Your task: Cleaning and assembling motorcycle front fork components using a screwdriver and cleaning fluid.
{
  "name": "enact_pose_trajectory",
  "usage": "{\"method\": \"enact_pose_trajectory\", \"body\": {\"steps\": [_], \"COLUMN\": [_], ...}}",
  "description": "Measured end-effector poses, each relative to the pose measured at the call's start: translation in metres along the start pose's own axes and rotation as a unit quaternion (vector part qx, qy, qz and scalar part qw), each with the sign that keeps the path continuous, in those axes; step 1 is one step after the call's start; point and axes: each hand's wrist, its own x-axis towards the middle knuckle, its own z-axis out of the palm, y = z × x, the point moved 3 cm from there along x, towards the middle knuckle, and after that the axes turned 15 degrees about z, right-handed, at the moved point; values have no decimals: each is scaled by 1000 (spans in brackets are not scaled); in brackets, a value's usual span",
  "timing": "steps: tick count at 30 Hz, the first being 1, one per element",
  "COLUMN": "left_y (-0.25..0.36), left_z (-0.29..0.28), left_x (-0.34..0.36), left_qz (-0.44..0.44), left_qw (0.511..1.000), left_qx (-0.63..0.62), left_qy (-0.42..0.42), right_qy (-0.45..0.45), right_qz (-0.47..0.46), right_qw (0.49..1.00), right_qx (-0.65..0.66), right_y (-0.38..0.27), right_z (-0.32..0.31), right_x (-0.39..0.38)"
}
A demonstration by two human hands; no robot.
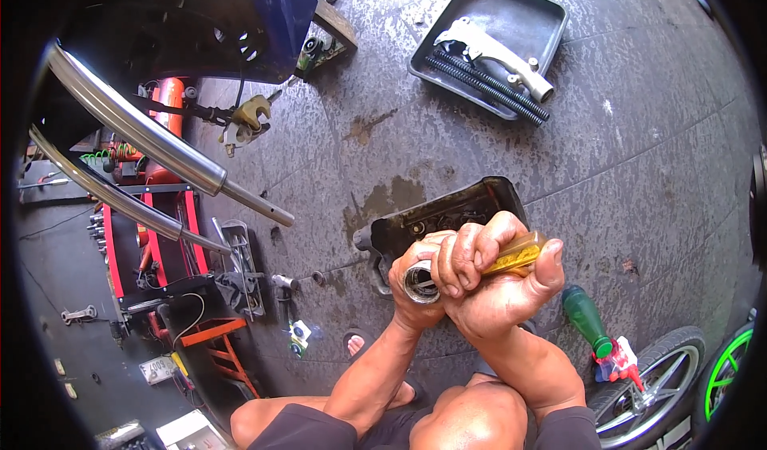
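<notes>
My left hand (414, 313) is closed around a metal cylinder (423, 269), its open round end facing up. My right hand (499, 302) grips a screwdriver with a translucent yellow handle (515, 258), pressed against that cylinder; a shaft shows at its opening, and the tip is hidden. Just beneath both hands lies a black oil pan (375, 230) with small dark parts inside.
A tray (551, 31) holds a silver fork leg and springs. Two chrome tubes (172, 150) hang at left above a red tool cart (160, 238). A green bottle (583, 318) and wheels (655, 378) lie at right.
</notes>
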Motion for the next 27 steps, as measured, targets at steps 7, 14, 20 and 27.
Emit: {"method": "enact_pose_trajectory", "body": {"steps": [7, 14, 20, 27], "left_y": [-14, -9, -14, -10], "left_z": [-9, -2, -2, 6], "left_x": [-7, 4, 11, 18], "left_qz": [11, -16, -43, -50], "left_qw": [998, 988, 978, 987], "left_qx": [-55, -123, -126, -84], "left_qy": [23, 97, 163, 129], "right_qy": [68, 10, 52, 237], "right_qz": [121, 27, 1, -54], "right_qw": [970, 993, 993, 966], "right_qx": [199, 116, 102, -91], "right_y": [10, -26, -58, -28], "right_z": [-9, 3, -7, -93], "right_x": [13, 3, -20, -77]}}
